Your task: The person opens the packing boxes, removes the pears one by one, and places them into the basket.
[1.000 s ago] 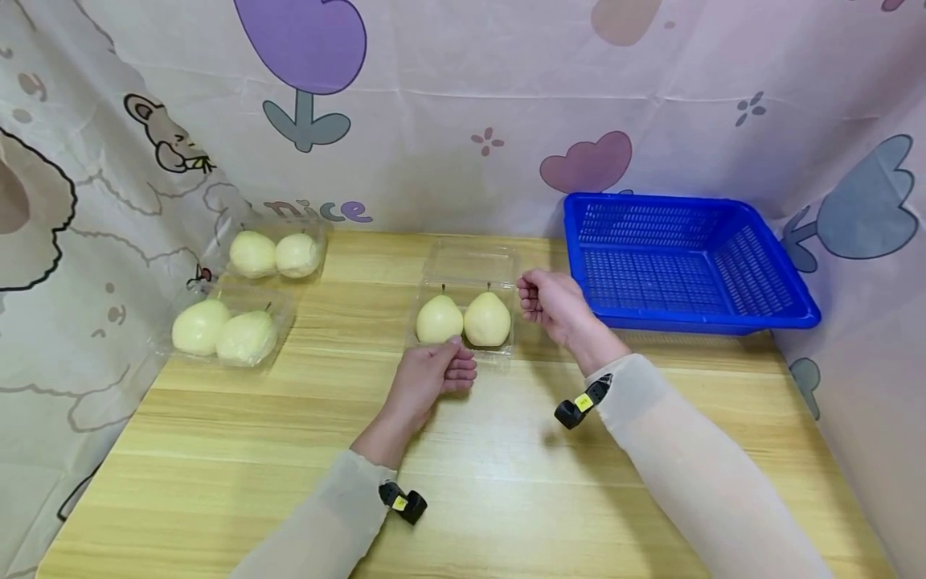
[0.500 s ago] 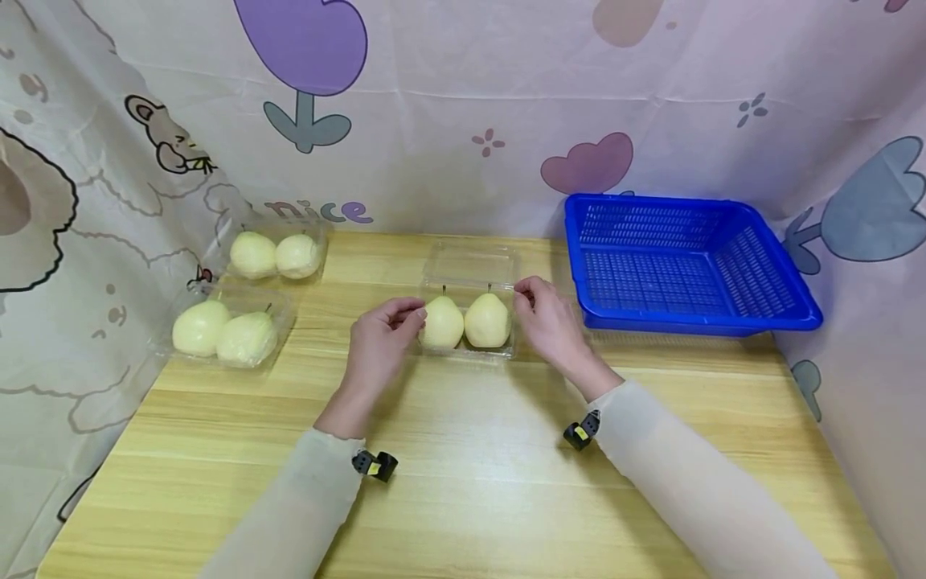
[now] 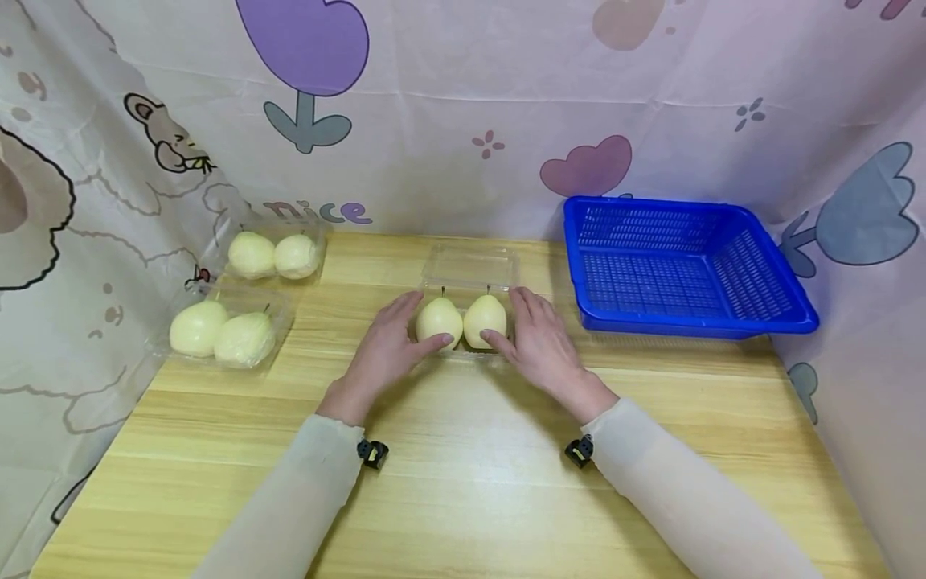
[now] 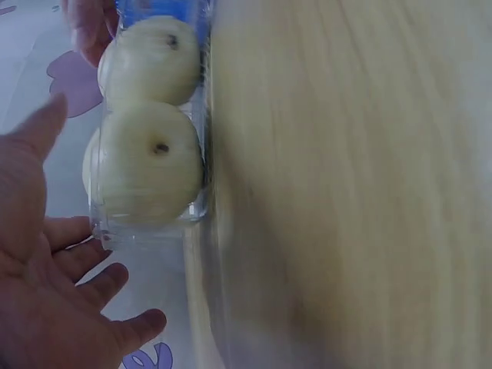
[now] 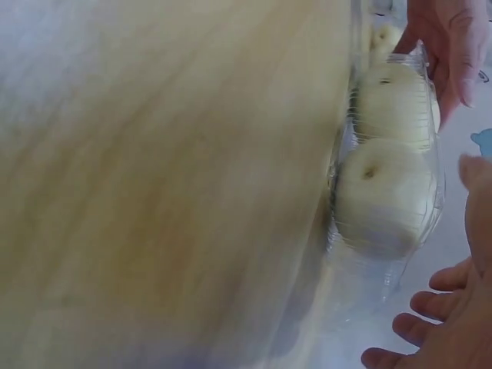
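A clear plastic clamshell box (image 3: 470, 267) sits mid-table, its lid folded back toward the curtain. Inside it are two pale yellow pears, a left pear (image 3: 436, 318) and a right pear (image 3: 483, 315), stems up. My left hand (image 3: 383, 346) is at the box's left end, thumb stretched along its front. At the right end is my right hand (image 3: 544, 346), its thumb overlapping the right pear in the head view. Both wrist views show spread fingers: the left hand (image 4: 58, 284) right at the box's end, the right hand (image 5: 453, 315) beside the other end.
Two more clear boxes with pears stand at the left, a rear box (image 3: 318, 265) and a nearer box (image 3: 285, 322). A blue plastic basket (image 3: 694, 322) stands at the back right. A patterned curtain (image 3: 448, 96) surrounds the wooden table (image 3: 477, 498).
My left hand has moved from the box's front to its left end. The right hand's fingers have uncurled along the right end. The box and pears have stayed in place.
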Motion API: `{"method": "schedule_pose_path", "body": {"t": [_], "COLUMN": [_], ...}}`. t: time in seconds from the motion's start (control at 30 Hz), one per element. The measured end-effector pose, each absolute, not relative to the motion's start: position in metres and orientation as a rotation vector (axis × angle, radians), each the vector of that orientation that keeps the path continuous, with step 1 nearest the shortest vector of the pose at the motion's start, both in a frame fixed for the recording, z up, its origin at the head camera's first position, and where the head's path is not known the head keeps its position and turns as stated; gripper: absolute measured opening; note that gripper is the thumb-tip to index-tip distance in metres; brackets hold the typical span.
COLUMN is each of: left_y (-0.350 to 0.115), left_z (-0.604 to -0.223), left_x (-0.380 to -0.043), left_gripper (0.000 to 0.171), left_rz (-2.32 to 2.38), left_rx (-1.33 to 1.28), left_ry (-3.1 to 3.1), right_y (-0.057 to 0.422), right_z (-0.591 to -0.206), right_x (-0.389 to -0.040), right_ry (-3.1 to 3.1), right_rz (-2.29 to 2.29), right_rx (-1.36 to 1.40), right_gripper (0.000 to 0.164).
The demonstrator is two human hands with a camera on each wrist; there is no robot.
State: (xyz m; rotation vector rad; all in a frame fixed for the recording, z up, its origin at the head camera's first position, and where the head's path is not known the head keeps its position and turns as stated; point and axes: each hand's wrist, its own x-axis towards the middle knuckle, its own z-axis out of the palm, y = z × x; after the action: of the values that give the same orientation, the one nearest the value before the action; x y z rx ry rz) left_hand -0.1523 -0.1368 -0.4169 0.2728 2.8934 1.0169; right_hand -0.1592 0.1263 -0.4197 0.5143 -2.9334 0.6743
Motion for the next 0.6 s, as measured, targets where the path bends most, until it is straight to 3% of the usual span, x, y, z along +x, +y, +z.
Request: {"method": "schedule_pose_path", "body": {"t": [0.23, 0.6], "left_y": [-0.135, -0.130], "left_z": [-0.422, -0.430], "left_x": [-0.161, -0.161], "left_gripper": [0.127, 0.129], "left_rz": [0.835, 0.804], "left_rx": [0.368, 0.343], "left_ry": [2.862, 2.833], "right_y": [0.123, 0.128], "right_z": [-0.425, -0.429], "right_x": [-0.157, -0.159], "right_ry": [-2.974, -3.077], "right_rz": [0.598, 0.617], "right_rx": [0.590, 0.578], "right_gripper": [0.101, 0.112]}}
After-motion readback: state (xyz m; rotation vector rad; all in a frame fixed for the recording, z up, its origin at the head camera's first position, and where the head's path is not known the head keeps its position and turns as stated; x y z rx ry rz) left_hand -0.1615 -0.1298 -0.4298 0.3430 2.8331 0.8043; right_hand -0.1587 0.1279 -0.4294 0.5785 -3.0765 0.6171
